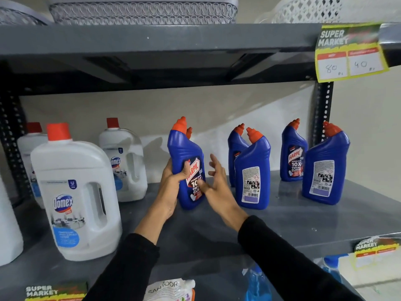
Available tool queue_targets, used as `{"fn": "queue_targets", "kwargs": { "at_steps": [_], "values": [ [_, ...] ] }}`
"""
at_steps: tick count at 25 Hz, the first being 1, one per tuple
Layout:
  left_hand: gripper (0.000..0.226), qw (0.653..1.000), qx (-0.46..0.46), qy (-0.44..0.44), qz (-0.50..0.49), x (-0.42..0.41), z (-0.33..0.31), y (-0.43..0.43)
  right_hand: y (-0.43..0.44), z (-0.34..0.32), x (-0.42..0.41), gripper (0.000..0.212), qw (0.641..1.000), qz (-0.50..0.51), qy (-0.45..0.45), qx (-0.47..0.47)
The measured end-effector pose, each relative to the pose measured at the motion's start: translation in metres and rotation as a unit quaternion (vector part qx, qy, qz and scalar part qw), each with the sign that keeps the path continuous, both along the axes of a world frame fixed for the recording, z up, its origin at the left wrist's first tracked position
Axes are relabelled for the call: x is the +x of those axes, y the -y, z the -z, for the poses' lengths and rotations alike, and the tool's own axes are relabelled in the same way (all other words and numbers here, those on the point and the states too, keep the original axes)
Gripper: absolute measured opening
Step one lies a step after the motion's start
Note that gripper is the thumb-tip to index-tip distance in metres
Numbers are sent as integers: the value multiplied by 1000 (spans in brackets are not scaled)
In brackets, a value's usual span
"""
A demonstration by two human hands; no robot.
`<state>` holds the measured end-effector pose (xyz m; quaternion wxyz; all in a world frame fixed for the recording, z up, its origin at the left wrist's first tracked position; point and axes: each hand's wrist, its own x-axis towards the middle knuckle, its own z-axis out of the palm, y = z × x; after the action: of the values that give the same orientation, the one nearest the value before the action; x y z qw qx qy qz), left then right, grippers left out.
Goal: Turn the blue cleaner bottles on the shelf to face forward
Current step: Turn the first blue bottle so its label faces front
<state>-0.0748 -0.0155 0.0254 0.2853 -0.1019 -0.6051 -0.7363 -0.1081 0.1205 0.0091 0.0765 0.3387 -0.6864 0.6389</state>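
Several blue Harpic bottles with orange caps stand on the grey shelf [217,227]. My left hand [172,185] grips the leftmost front bottle [184,153], whose front label shows. My right hand [214,179] is beside it, fingers spread, with a fingertip on the label. Behind that bottle only the cap of another one [189,132] shows. In the middle, a front bottle [252,170] shows its back label, and the one behind it [236,146] is partly hidden. On the right, a front bottle [325,168] shows its back label, and the rear one [294,153] faces forward.
Three white Domex jugs with red caps stand on the shelf's left: a big one in front [76,196], two behind [123,159] [30,148]. An upper shelf [160,38] with wire baskets hangs overhead. A yellow price tag [349,53] hangs at the upper right. Pouches and a spray bottle [257,283] sit below.
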Motion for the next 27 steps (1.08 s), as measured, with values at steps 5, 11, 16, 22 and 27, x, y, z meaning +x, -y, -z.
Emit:
{"fn": "queue_targets", "kwargs": {
  "at_steps": [5,11,16,22,27],
  "values": [
    [24,999,-12,20,-39,-3,3,9,6,8,-8,50,997,-1,78,15],
    [13,995,-53,45,-73,-3,16,12,14,18,-6,53,994,62,78,41],
    [17,994,-50,68,-65,-3,19,17,16,21,-4,55,993,76,66,60],
    [29,993,-46,106,-22,-1,27,24,4,28,2,69,996,56,19,71],
    [66,930,-137,-59,-335,15,21,5,-40,18,6,70,979,185,-84,18]
  ]
}}
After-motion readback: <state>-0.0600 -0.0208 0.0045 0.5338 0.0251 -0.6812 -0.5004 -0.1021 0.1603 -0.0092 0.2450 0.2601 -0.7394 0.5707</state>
